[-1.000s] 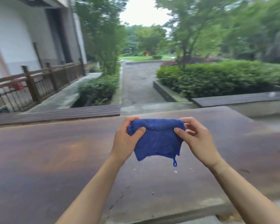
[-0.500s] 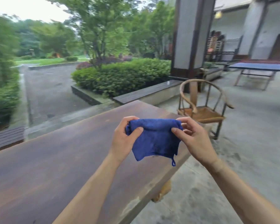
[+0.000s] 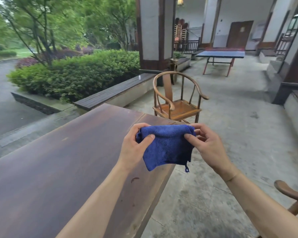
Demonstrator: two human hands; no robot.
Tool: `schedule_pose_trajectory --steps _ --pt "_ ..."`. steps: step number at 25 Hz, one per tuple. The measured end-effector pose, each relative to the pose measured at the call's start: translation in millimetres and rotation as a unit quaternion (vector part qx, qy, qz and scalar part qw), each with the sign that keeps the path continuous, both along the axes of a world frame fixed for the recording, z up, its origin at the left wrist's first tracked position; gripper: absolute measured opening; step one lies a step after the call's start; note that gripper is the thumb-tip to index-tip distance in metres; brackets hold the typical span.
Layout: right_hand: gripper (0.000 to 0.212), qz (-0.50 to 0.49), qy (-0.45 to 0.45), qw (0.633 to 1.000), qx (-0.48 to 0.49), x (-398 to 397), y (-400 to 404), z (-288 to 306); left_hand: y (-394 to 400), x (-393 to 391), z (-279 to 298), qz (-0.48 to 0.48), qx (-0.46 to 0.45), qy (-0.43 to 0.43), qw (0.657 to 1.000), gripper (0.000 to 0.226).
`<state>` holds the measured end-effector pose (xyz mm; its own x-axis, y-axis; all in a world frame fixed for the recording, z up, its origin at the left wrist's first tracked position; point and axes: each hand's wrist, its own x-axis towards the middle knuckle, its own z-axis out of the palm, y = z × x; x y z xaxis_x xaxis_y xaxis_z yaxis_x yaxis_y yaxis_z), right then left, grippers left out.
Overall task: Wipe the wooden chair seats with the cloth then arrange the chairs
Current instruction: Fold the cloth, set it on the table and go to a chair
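A folded blue cloth [image 3: 168,148] hangs in the air in front of me. My left hand [image 3: 135,146] pinches its upper left corner and my right hand [image 3: 207,146] pinches its upper right corner. A small loop dangles from its lower right edge. Beyond the cloth a wooden round-backed chair [image 3: 177,100] stands at the far end of the long dark wooden table [image 3: 58,169], its orange-brown seat bare. The curved armrest of a second wooden chair [image 3: 291,193] shows at the lower right edge.
A low dark bench [image 3: 113,91] runs along a hedge at the left. A square pillar [image 3: 153,33] rises behind the chair. A blue table-tennis table [image 3: 220,55] stands further back on the concrete floor, and steps rise at the right.
My view has swung to the right, from the garden path to the covered terrace; the round-backed chair and a second armrest have come into sight. Both hands still hold the cloth the same way.
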<state>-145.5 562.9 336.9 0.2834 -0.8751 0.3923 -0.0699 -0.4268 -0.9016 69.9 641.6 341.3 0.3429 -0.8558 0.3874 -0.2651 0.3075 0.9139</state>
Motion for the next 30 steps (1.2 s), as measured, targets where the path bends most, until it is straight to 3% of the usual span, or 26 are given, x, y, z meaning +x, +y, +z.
schedule_pose_trajectory --steps 6,15,25,30 --pt "0.029 -0.056 0.008 0.998 0.017 30 -75 -2 -101 33 -7 -0.053 0.0 0.017 0.998 0.026" --pt "0.029 -0.106 0.017 0.994 0.038 20 -212 -17 -253 24 -25 -0.084 0.009 0.034 0.996 0.025" --pt "0.03 -0.072 0.02 0.996 0.037 -44 -413 -22 -437 -49 -30 -0.015 0.043 0.035 0.998 0.03" --pt "0.029 -0.018 0.006 0.998 0.065 -23 -494 -38 -496 -40 -44 0.043 0.058 0.058 0.996 0.025"
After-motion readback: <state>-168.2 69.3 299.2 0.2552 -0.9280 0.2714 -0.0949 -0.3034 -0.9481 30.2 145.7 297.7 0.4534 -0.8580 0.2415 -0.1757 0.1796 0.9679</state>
